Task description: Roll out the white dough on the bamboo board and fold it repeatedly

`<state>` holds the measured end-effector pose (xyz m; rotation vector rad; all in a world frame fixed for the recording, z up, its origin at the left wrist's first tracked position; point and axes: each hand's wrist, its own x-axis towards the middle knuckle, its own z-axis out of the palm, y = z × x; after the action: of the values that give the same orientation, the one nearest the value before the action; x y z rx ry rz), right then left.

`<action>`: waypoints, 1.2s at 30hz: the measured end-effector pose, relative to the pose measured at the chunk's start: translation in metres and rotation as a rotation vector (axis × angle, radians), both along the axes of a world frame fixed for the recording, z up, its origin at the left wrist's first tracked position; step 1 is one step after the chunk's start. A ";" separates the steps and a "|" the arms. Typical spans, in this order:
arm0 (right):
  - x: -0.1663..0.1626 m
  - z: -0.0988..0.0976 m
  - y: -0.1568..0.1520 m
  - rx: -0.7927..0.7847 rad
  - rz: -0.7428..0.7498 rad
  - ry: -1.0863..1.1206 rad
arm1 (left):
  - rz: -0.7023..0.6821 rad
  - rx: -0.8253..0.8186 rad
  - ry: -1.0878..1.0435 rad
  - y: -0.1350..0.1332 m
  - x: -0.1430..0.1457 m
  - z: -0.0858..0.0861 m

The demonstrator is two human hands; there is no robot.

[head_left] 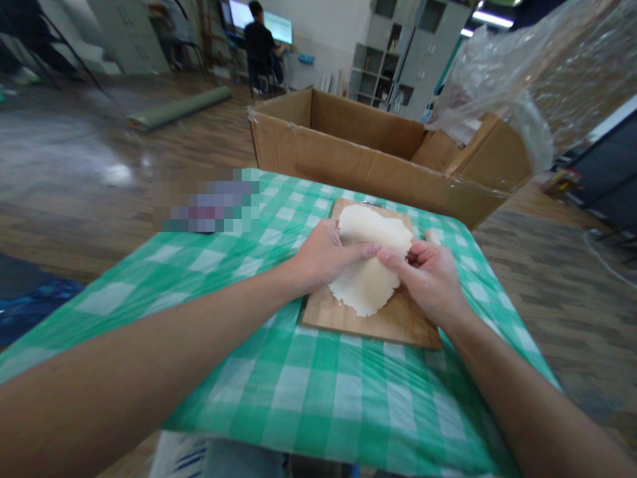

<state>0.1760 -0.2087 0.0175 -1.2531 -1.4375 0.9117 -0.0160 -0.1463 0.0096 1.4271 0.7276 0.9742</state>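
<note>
A thin, pale sheet of dough (367, 285) with ragged edges is held over a wooden cutting board (368, 325). My left hand (331, 255) grips it from the left, with the thumb on top and the other fingers hidden underneath. On the opposite side my right hand (428, 275) pinches the sheet between thumb and fingers. Both thumb tips nearly meet at the middle of the dough. Its lower part hangs close to the board; whether it touches I cannot tell. Just beyond my right hand shows the end of a light wooden stick (430, 236).
A green-and-white checked cloth (279, 392) covers the table. A large open cardboard box (348, 153) stands right behind it, with clear plastic wrap (497, 79) at the right. A blurred-out object (209, 202) lies at the far-left edge. A person (259, 46) sits at screens in the background.
</note>
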 end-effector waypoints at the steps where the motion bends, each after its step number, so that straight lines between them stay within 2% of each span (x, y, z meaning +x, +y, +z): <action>1: 0.000 0.001 0.000 0.004 -0.001 -0.016 | 0.005 0.002 -0.001 0.000 0.000 0.000; 7: 0.005 -0.004 0.002 0.010 0.009 0.063 | -0.074 -0.027 -0.032 0.002 -0.001 -0.002; 11: 0.005 -0.005 0.003 0.038 -0.059 0.023 | -0.068 -0.009 0.041 0.004 -0.002 -0.004; 16: 0.001 -0.002 0.000 0.029 -0.034 -0.072 | -0.056 0.018 0.043 0.003 -0.002 -0.002; 19: 0.003 -0.004 0.001 0.024 -0.023 -0.022 | -0.072 0.003 0.043 0.003 -0.002 -0.002; 23: 0.005 -0.006 0.004 0.055 -0.084 -0.012 | -0.111 -0.023 0.073 0.006 -0.002 -0.004; 28: 0.002 -0.004 0.004 0.096 -0.078 -0.030 | -0.059 -0.007 0.101 0.006 -0.003 -0.004; 32: 0.000 -0.002 0.001 0.087 -0.069 -0.034 | -0.114 -0.019 0.089 0.004 -0.003 -0.003; 36: 0.005 -0.005 0.002 0.080 -0.133 -0.081 | -0.145 -0.022 0.056 0.005 -0.002 -0.004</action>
<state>0.1813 -0.2070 0.0126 -1.3214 -1.4207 0.7145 -0.0184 -0.1409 0.0058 1.4710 0.6634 0.8144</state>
